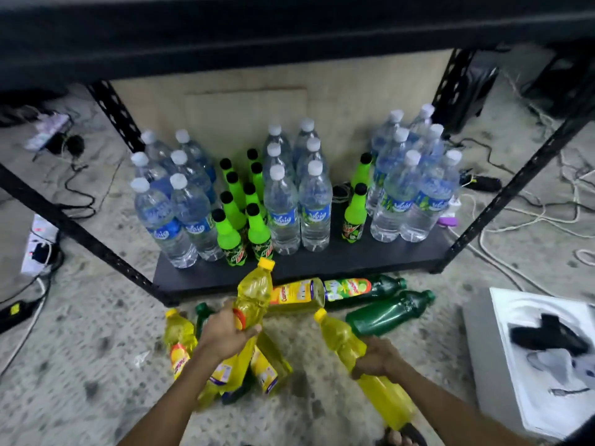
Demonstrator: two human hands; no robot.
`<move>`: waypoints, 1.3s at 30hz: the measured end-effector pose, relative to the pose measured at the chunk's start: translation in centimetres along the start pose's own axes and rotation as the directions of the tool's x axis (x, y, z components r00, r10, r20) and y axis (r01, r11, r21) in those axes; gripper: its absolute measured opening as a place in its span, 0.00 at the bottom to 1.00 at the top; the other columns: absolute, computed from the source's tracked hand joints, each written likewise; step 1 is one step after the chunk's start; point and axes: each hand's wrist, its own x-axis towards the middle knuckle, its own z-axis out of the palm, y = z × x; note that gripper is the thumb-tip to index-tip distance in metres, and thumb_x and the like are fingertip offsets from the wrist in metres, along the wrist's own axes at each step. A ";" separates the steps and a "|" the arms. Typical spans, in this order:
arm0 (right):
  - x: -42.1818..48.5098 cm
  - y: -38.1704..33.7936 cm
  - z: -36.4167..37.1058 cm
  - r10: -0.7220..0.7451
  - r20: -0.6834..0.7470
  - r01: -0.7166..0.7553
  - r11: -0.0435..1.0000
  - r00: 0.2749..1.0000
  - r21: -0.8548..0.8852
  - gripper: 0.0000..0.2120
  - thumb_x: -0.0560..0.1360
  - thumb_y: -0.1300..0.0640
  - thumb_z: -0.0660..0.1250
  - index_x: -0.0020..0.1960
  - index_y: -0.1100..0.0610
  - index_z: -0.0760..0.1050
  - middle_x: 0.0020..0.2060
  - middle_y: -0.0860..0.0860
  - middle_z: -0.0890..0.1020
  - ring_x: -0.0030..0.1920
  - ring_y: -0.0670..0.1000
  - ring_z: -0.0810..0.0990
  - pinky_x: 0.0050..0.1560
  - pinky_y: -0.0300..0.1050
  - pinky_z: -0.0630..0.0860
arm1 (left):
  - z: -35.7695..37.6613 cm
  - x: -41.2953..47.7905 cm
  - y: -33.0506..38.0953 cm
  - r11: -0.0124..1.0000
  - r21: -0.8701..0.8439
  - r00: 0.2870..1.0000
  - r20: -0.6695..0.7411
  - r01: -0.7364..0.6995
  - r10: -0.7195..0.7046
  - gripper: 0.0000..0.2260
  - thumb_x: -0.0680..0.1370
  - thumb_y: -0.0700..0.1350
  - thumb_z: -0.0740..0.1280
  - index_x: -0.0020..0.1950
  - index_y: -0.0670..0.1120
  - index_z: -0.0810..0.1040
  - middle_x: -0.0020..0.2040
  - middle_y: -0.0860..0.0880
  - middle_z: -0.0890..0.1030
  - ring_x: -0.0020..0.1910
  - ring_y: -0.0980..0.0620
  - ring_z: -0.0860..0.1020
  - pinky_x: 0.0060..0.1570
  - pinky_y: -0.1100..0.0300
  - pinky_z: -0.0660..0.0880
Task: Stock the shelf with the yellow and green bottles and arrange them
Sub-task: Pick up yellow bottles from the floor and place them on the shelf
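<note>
My left hand [225,334] grips a yellow bottle [254,291] by its middle, cap tilted toward the black bottom shelf [322,263]. My right hand [378,357] holds a second yellow bottle [343,338] at an angle above the floor. More yellow bottles [178,341] lie on the floor under my left arm. A yellow-labelled bottle [296,294] and two dark green bottles [386,313] lie in front of the shelf edge. On the shelf stand several bright green bottles with black caps [228,233] between groups of clear water bottles [283,214].
Black slotted uprights [96,249] frame the rack, with an upper shelf [289,33] overhead. Cables and power strips [38,246] cover the floor on both sides. A white box [502,358] holding dark items sits at the right. A sandalled foot [401,437] shows at the bottom.
</note>
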 end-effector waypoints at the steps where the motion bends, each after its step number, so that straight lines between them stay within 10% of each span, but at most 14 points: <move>1: -1.9 0.1 -1.3 -0.046 -0.002 0.046 0.999 0.999 0.017 0.51 0.67 0.40 0.76 0.80 0.56 0.55 0.77 0.53 0.63 0.76 0.55 0.63 0.71 0.43 0.65 | -1.5 -1.4 1.3 0.999 -0.020 1.000 -0.001 -0.025 0.025 0.31 0.69 0.64 0.73 0.62 0.46 0.72 0.47 0.47 0.82 0.53 0.44 0.81 0.44 0.57 0.72; 6: -12.6 1.0 -11.0 -0.301 -0.243 0.316 0.949 0.922 0.025 0.26 0.60 0.47 0.79 0.51 0.30 0.71 0.53 0.42 0.81 0.60 0.47 0.80 0.47 0.34 0.72 | -10.0 -9.9 8.9 0.951 -0.090 0.949 -0.140 -0.296 0.282 0.41 0.61 0.75 0.70 0.70 0.59 0.70 0.40 0.54 0.80 0.44 0.52 0.81 0.51 0.59 0.77; 10: -21.5 0.3 -20.5 -0.426 -0.503 0.527 0.847 0.752 0.071 0.45 0.55 0.43 0.82 0.69 0.42 0.70 0.59 0.39 0.79 0.60 0.38 0.77 0.61 0.31 0.72 | -17.1 -17.6 17.0 0.850 -0.094 0.810 -0.376 -0.517 0.451 0.41 0.59 0.73 0.72 0.71 0.63 0.69 0.45 0.65 0.78 0.48 0.63 0.76 0.50 0.66 0.72; 14: -30.2 -1.1 -29.8 -0.420 -0.748 0.714 0.693 0.514 0.102 0.44 0.51 0.40 0.84 0.65 0.41 0.73 0.54 0.42 0.85 0.55 0.43 0.83 0.57 0.50 0.80 | -23.9 -21.7 24.7 0.640 -0.241 0.650 -0.537 -0.729 0.538 0.36 0.56 0.74 0.73 0.61 0.63 0.77 0.44 0.61 0.85 0.44 0.63 0.82 0.50 0.57 0.79; 22: -39.3 -7.9 -44.7 -0.056 -0.995 0.886 0.462 0.079 0.044 0.36 0.59 0.49 0.84 0.64 0.46 0.73 0.55 0.45 0.84 0.57 0.50 0.81 0.60 0.50 0.77 | -36.2 -17.8 39.9 0.429 -0.287 0.461 -0.799 -0.857 0.385 0.27 0.61 0.66 0.77 0.54 0.56 0.78 0.34 0.59 0.80 0.37 0.54 0.81 0.44 0.54 0.80; 27: -34.9 -11.0 -49.8 0.115 -0.990 0.865 0.486 0.083 0.129 0.38 0.65 0.51 0.81 0.70 0.53 0.68 0.62 0.55 0.80 0.64 0.59 0.77 0.63 0.54 0.74 | -39.1 -11.2 46.7 0.528 -0.261 0.470 -0.827 -0.808 0.310 0.32 0.65 0.64 0.76 0.65 0.53 0.74 0.56 0.50 0.82 0.55 0.46 0.81 0.56 0.49 0.79; 39: -27.0 -12.6 -52.0 0.155 -0.976 0.764 0.607 0.156 0.219 0.45 0.68 0.49 0.79 0.77 0.58 0.60 0.67 0.60 0.76 0.68 0.63 0.74 0.65 0.58 0.73 | -37.8 -2.4 50.0 0.608 -0.364 0.614 -0.742 -0.706 0.270 0.36 0.69 0.62 0.74 0.72 0.48 0.68 0.66 0.46 0.77 0.64 0.42 0.77 0.61 0.49 0.74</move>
